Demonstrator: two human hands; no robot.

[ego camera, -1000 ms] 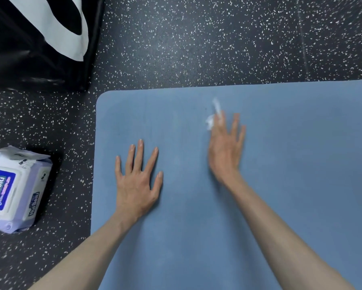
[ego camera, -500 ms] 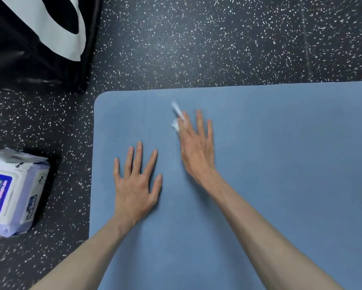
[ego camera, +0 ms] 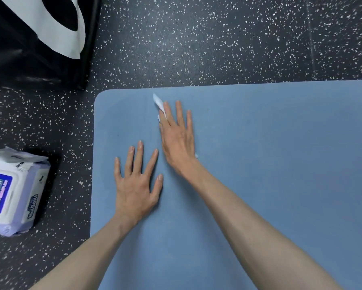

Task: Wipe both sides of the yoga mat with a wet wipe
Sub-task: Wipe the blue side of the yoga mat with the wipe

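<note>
Yoga mat [ego camera: 259,164] lies flat — right hand [ego camera: 178,139], fingers straight, presses wet wipe [ego camera: 158,102] down; left hand [ego camera: 136,185] rests splayed beside it.

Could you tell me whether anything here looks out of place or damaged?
Nothing stands out. The yoga mat lies flat on the floor, both hands are spread on it, the right hand pressing the wet wipe, and the wipes pack sits on the floor beside the mat's left edge.

Speckled black floor [ego camera: 217,45], blue yoga mat [ego camera: 280,164], wipes pack [ego camera: 12,195] (left), black bag [ego camera: 29,49]
</note>
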